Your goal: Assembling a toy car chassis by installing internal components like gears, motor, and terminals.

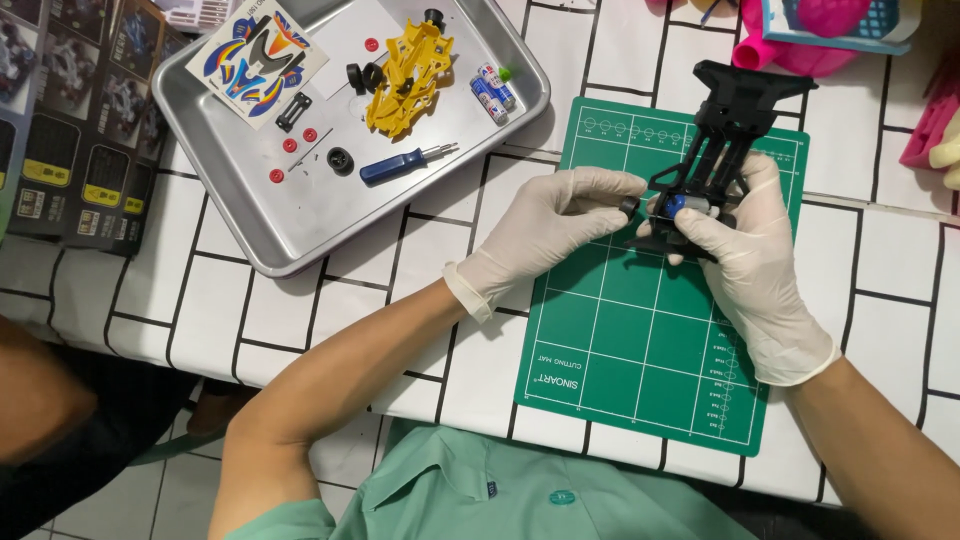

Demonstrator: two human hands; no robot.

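A person in a green shirt and white gloves works over a green cutting mat (pixel 640 350) on a tiled-pattern tabletop (pixel 330 300). The right hand (pixel 745 265) is closed around the near end of a black toy-car chassis (pixel 722 140), whose long axis runs away from the body toward the far edge of the mat, its wide rear frame pointing outward. A small blue-and-silver motor (pixel 690 205) sits in the chassis, just at the right hand's fingertips. The left hand (pixel 555 225) comes in from the left, its fingers pinched on a small black part (pixel 628 206) touching the chassis side; it looks like a wheel or gear, too small to tell. Well apart, up left, a metal tray (pixel 260 230) carries a yellow car body (pixel 408 75), a blue screwdriver (pixel 400 163), two batteries (pixel 493 90), a sticker sheet (pixel 258 55) and red and black small parts.
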